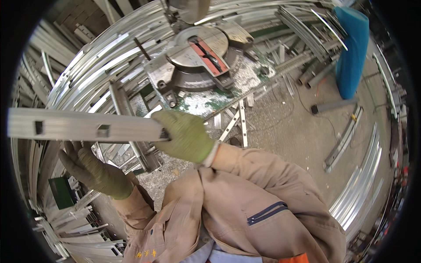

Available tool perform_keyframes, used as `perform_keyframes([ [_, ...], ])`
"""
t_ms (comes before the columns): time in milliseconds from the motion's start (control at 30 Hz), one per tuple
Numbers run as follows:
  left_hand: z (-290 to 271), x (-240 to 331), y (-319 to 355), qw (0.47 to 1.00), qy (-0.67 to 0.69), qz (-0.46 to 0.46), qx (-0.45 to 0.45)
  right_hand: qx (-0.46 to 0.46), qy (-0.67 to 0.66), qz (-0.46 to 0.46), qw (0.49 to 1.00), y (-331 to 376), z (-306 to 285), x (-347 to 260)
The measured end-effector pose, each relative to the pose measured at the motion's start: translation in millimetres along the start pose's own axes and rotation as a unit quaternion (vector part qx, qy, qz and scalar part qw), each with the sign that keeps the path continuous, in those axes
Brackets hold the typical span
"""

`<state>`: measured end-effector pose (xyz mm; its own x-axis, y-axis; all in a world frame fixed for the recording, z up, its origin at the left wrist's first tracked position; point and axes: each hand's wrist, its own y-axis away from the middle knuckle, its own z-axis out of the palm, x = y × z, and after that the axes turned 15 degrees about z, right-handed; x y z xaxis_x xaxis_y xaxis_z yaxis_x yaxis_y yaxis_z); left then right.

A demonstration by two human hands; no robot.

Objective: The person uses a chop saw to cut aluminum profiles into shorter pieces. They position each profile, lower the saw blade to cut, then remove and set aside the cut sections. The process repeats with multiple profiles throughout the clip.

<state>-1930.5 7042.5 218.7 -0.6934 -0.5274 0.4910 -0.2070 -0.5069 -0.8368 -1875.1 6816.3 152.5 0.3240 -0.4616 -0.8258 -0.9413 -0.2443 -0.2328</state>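
A silvery aluminium profile bar (74, 125) with square cut-outs along its face lies across the left of the view, smeared a little by motion. My right hand (186, 136), in a green glove, is closed around its right end. Below the bar's left half is my left hand (96, 173), gloved alike, with fingers stretched out and apart. Its fingertips reach the bar's lower edge; whether they touch it I cannot tell. Beyond the bar stands a mitre saw (199, 50) with a round metal table and a red slotted insert (208, 57).
Stacks of aluminium profiles (83, 81) fill the far left. A blue wrapped roll (351, 52) stands at the far right. Long shiny strips (362, 179) lie on the floor to the right. Metal shavings (204, 103) cover the bench around the saw; punched strips (244, 125) lean below it.
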Motion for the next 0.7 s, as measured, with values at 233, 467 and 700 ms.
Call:
perform_keyframes([
  [233,75.8,60.9,0.2,0.986,0.023,-0.034,-0.16,0.172,-0.04,-0.102,0.979,34.5,43.2,-1.6],
  [467,82.2,35.7,13.4,0.874,0.001,-0.121,-0.471,0.102,-0.063,-0.061,0.991,82.4,-23.7,49.3],
  [700,10.5,-34.9,89.7,0.627,-0.065,-0.169,-0.758,-0.011,-0.347,0.303,0.888,157.0,-41.4,139.4],
])
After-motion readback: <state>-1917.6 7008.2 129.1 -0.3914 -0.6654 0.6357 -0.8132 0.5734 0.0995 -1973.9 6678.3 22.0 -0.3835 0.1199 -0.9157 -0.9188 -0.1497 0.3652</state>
